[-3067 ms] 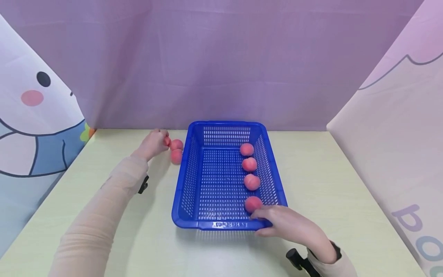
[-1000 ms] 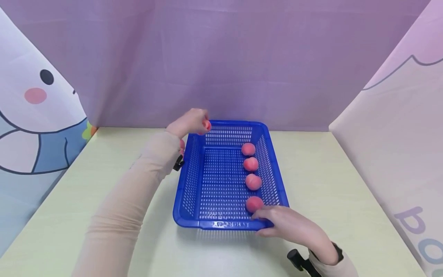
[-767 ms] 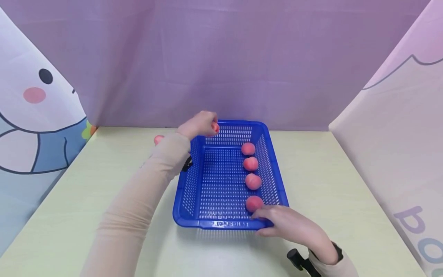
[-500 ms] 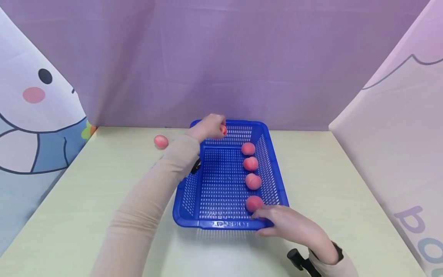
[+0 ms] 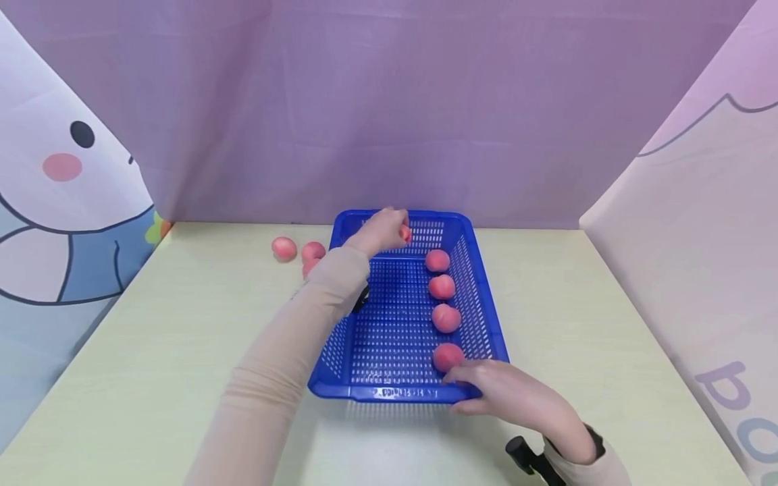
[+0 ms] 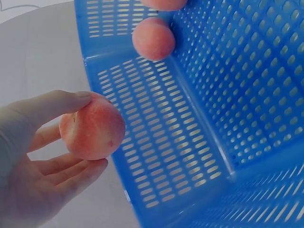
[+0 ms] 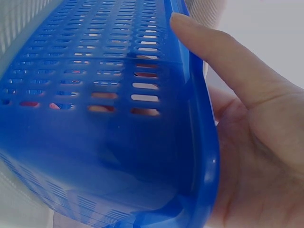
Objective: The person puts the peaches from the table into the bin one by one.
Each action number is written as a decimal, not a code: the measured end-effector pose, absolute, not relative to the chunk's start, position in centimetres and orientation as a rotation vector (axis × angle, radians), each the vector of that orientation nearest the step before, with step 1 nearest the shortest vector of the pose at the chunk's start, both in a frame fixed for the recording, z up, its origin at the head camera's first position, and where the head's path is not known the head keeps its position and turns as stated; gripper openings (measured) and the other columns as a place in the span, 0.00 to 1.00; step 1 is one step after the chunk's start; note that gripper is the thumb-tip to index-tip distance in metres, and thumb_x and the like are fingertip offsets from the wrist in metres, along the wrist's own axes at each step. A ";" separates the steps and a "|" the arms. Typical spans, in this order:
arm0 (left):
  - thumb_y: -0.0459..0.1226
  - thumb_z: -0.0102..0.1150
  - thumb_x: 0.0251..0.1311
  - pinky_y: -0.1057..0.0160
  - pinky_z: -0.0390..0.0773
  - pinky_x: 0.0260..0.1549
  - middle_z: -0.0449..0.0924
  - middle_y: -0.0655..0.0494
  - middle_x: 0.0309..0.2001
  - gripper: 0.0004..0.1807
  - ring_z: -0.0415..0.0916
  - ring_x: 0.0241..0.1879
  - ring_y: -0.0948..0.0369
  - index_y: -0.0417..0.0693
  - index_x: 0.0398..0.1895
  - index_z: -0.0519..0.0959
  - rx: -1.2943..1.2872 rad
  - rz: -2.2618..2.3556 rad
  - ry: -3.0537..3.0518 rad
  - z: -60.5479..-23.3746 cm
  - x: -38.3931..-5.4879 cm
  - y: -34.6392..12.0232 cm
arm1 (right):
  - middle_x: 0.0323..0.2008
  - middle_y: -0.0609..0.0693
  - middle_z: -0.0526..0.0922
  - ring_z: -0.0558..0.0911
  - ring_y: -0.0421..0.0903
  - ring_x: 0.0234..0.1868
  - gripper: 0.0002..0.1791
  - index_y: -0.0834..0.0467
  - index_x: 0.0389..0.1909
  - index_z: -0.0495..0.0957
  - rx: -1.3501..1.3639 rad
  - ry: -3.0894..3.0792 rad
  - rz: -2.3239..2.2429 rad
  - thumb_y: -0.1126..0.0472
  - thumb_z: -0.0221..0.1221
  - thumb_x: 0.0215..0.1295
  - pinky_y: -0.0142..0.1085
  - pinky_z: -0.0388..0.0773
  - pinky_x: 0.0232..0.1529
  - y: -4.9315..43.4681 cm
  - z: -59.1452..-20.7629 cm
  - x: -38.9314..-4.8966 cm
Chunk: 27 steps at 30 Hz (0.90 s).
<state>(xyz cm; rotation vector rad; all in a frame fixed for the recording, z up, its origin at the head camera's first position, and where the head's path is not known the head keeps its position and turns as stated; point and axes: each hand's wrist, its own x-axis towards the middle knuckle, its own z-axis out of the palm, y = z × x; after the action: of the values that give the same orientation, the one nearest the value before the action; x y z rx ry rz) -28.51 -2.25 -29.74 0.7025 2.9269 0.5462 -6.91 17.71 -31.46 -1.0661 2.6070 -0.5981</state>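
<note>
A blue plastic basket with perforated walls sits mid-table in the head view. My left hand is over its far end and grips a pink-red peach between thumb and fingers. In the left wrist view this peach overlaps the basket's rim. Inside the basket, along its right wall, several peaches form a row. My right hand holds the near right corner, fingers over the rim and thumb outside. Its fingertips are close to the nearest peach.
Left of the basket, on the pale table, lie one peach and, beside it, two more, a far one and a near one partly hidden by the left sleeve. A purple cloth backdrop rises behind the table.
My left hand has carried a peach from the table's left side rightward over the basket's far end. My right hand has stayed on the basket corner; the row inside has not moved.
</note>
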 end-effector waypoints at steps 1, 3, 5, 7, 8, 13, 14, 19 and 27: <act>0.37 0.57 0.51 0.60 0.71 0.37 0.71 0.49 0.38 0.15 0.68 0.37 0.56 0.42 0.41 0.72 0.710 0.546 2.935 -29.9 -28.5 -2.1 | 0.35 0.42 0.79 0.74 0.33 0.34 0.15 0.56 0.39 0.77 -1.068 2.612 -0.595 0.54 0.61 0.52 0.31 0.74 0.37 17.7 -31.5 -6.9; 0.37 0.58 0.51 0.60 0.71 0.37 0.71 0.49 0.37 0.15 0.68 0.37 0.55 0.42 0.41 0.72 0.717 0.547 2.945 -30.3 -28.6 -2.0 | 0.35 0.42 0.79 0.75 0.34 0.34 0.15 0.55 0.39 0.77 -1.078 2.612 -0.598 0.53 0.61 0.52 0.32 0.74 0.38 17.8 -31.5 -6.9; 0.37 0.58 0.50 0.60 0.71 0.37 0.72 0.49 0.37 0.15 0.68 0.37 0.56 0.42 0.41 0.72 0.717 0.546 2.959 -30.8 -28.7 -1.8 | 0.35 0.42 0.79 0.75 0.34 0.34 0.15 0.55 0.39 0.77 -1.085 2.616 -0.597 0.53 0.61 0.52 0.32 0.74 0.38 17.8 -31.5 -6.8; 0.36 0.58 0.50 0.60 0.71 0.37 0.72 0.48 0.37 0.14 0.69 0.37 0.55 0.42 0.39 0.72 0.709 0.556 2.972 -31.2 -28.7 -1.7 | 0.35 0.42 0.79 0.75 0.34 0.34 0.15 0.55 0.39 0.77 -1.088 2.615 -0.599 0.54 0.61 0.52 0.32 0.74 0.38 17.8 -31.6 -6.8; 0.36 0.58 0.49 0.60 0.71 0.37 0.71 0.48 0.37 0.14 0.69 0.37 0.55 0.42 0.39 0.72 0.698 0.563 2.975 -31.5 -28.7 -1.7 | 0.35 0.42 0.79 0.75 0.34 0.34 0.15 0.55 0.39 0.77 -1.083 2.613 -0.600 0.54 0.61 0.52 0.32 0.74 0.38 17.8 -31.6 -6.8; 0.35 0.57 0.50 0.58 0.72 0.40 0.70 0.47 0.40 0.15 0.70 0.39 0.54 0.42 0.43 0.72 0.642 0.586 2.993 -32.7 -28.7 -1.6 | 0.35 0.42 0.79 0.75 0.34 0.34 0.15 0.56 0.40 0.77 -1.067 2.606 -0.597 0.54 0.61 0.51 0.32 0.74 0.38 17.7 -31.6 -6.8; 0.35 0.56 0.51 0.58 0.72 0.40 0.70 0.46 0.40 0.16 0.70 0.40 0.54 0.42 0.44 0.71 0.631 0.583 2.998 -32.9 -28.8 -1.6 | 0.35 0.42 0.79 0.75 0.34 0.34 0.15 0.56 0.40 0.77 -1.067 2.607 -0.596 0.54 0.61 0.51 0.32 0.74 0.38 17.7 -31.5 -6.7; 0.35 0.57 0.50 0.57 0.71 0.45 0.70 0.44 0.44 0.19 0.69 0.46 0.52 0.42 0.48 0.70 0.620 0.501 3.051 -34.2 -29.0 -1.7 | 0.35 0.42 0.79 0.75 0.33 0.34 0.14 0.56 0.39 0.77 -1.061 2.608 -0.592 0.54 0.61 0.52 0.31 0.74 0.38 17.6 -31.5 -6.7; 0.35 0.57 0.52 0.54 0.70 0.48 0.67 0.41 0.51 0.19 0.68 0.51 0.49 0.42 0.49 0.70 0.577 0.516 3.055 -35.6 -29.3 -1.6 | 0.35 0.42 0.79 0.74 0.33 0.34 0.15 0.56 0.39 0.78 -1.044 2.610 -0.589 0.55 0.61 0.52 0.32 0.74 0.38 17.7 -31.5 -6.6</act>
<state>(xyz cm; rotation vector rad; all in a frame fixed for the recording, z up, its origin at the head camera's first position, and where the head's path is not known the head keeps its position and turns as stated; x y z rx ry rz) -29.31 -1.59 -35.56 0.5770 3.0550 0.5164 -6.65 17.67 -31.47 -1.0441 2.6097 -0.5887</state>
